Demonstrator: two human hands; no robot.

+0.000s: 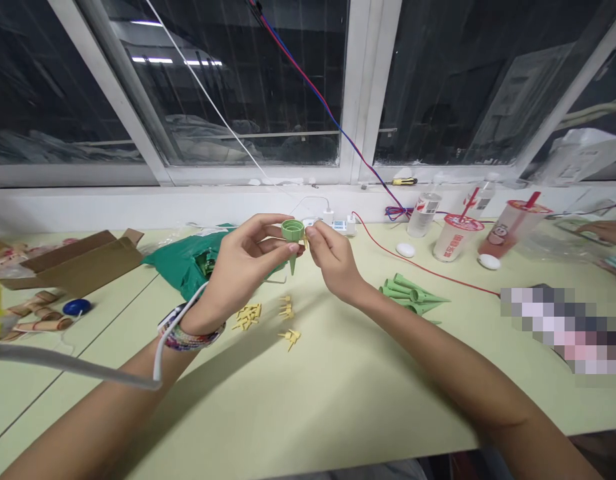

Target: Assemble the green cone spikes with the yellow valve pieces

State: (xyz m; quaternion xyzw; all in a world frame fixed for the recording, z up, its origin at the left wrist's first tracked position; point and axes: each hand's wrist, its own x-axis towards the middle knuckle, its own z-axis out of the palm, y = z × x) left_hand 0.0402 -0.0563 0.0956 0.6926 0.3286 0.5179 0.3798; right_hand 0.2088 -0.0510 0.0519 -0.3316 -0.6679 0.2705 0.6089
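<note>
At the clock's centre, above the table, a green cone is raised between two hands, its fitting seemingly unfinished.
Fingers and thumb of the left hand are clamped around the cone, wide end up, while the right hand pinches a small yellow piece just beside its rim at 3 o'clock; whether they touch, I cannot tell. Left over, by the look of it, are loose yellow pieces at 7 o'clock and two smaller clusters at 6. At 4 o'clock lies a pile of green cones; no yellow shows on them, so which are done is unclear.
</note>
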